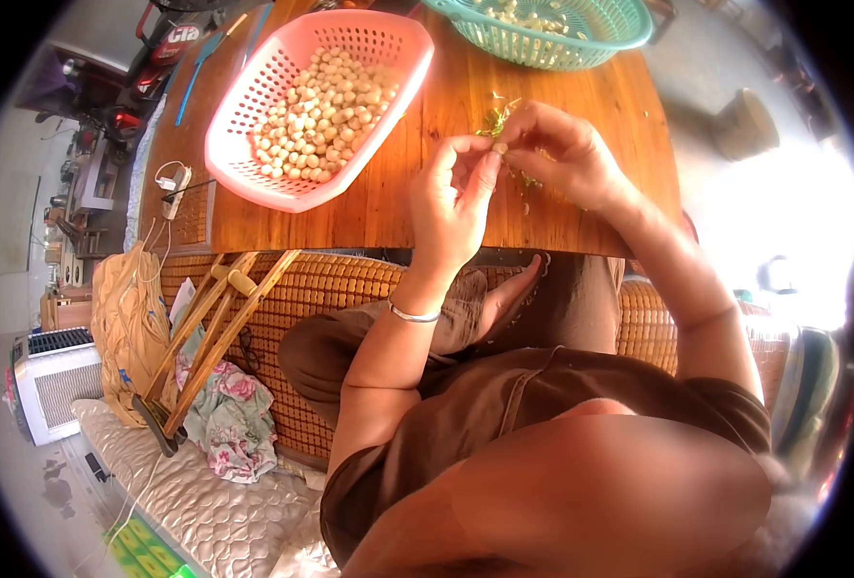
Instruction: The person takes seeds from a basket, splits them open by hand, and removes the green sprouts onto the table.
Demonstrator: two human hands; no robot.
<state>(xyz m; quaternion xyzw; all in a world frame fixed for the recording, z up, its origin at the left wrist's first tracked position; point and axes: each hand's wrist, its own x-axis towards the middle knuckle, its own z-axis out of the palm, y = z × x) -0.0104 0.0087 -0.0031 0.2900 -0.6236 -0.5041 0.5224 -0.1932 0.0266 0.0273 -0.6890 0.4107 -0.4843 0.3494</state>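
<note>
My left hand (454,197), a metal bangle on its wrist, has its thumb and index finger closed on a small pale round seed (500,148) that looks like a lotus seed. From the other side my right hand (567,159) pinches at the same seed, its fingertips meeting those of the left. Both hands are above the wooden table (369,217) near its front edge. Thin green shreds (493,118) lie in a small heap just behind the fingers, partly hidden by the right hand. To the left, a pink plastic basket (229,140) holds many similar cream-coloured seeds.
A teal basket (543,48) with pale pieces stands at the table's far edge. A blue tool (196,77) and a power strip (176,193) lie at the left. Wooden crutches (215,337) lean on the bench beside floral cloth (229,424). A round stool (738,125) stands right.
</note>
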